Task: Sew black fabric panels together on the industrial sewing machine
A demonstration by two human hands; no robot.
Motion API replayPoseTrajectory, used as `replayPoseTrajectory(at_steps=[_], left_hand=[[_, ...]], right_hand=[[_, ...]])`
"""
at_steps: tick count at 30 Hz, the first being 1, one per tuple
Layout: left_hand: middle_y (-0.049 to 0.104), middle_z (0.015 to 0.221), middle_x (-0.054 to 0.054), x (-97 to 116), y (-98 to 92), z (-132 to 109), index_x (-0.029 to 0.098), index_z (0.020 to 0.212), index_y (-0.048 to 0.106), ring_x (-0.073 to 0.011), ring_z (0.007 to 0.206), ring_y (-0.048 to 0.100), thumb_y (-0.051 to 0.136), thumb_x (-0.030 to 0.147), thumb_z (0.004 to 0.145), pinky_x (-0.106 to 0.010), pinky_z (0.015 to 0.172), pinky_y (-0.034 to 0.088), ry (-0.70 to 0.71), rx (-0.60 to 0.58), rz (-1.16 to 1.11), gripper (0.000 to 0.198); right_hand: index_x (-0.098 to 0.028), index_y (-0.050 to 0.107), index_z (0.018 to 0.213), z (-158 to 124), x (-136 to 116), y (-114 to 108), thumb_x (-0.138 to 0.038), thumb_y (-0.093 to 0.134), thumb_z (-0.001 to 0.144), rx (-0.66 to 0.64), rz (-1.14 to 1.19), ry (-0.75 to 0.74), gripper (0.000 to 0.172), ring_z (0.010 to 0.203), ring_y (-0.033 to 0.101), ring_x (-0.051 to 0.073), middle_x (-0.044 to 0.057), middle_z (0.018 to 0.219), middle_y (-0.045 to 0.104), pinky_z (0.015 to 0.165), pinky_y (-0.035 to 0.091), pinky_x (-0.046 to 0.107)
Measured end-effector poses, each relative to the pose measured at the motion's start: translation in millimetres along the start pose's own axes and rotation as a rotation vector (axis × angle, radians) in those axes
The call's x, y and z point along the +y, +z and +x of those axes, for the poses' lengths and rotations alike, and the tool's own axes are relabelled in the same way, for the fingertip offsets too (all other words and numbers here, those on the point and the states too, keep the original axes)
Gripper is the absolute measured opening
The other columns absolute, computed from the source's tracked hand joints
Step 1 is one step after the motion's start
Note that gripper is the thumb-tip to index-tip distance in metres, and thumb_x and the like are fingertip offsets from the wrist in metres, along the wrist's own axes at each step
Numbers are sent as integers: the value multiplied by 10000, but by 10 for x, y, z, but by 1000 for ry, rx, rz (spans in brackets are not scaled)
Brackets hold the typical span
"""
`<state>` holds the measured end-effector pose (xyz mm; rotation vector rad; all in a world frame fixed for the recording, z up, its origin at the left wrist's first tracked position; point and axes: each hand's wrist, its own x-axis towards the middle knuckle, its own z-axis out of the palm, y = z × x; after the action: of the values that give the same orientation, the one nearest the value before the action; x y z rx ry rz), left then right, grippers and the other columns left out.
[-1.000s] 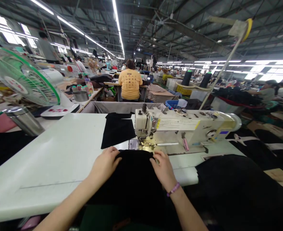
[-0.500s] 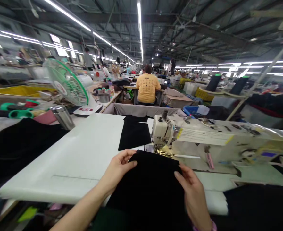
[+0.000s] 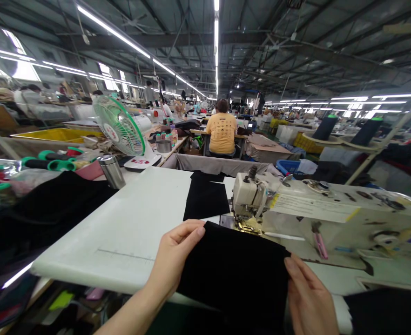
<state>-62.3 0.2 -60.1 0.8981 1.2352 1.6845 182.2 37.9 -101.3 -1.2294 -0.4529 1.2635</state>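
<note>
A black fabric piece [image 3: 236, 270] is stretched between my two hands, just in front of the sewing machine [image 3: 254, 195]. My left hand [image 3: 180, 242] pinches its upper left corner between thumb and fingers. At its upper right corner, my right hand [image 3: 306, 288] has a similar pinch. The cloth's lower part hangs over the table's front edge. Another black piece [image 3: 207, 200] lies flat on the white table [image 3: 131, 223], left of the needle area.
Left of the table are a steel flask [image 3: 111, 172], a green-rimmed fan [image 3: 121, 128] and dark cloth [image 3: 51, 200]. Thread cones [image 3: 326, 127] stand at the right. A person in a yellow shirt [image 3: 222, 132] sits ahead, facing away.
My hands have moved farther apart, spreading the black fabric wider, with my right hand shifted right and down. The whole view has shifted, so the surroundings appear farther right.
</note>
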Motion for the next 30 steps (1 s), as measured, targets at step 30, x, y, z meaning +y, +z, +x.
replayPoseTrajectory(at_steps=[30], left_hand=[[722, 782, 63, -146, -137, 116, 274, 793, 677, -198, 807, 643, 882, 385, 587, -389, 922, 515, 162, 318, 213, 311]], right_hand=[[-175, 742, 821, -20, -64, 132, -380, 879, 633, -209, 32, -307, 310, 766, 643, 154, 24, 805, 726, 767, 522, 282]])
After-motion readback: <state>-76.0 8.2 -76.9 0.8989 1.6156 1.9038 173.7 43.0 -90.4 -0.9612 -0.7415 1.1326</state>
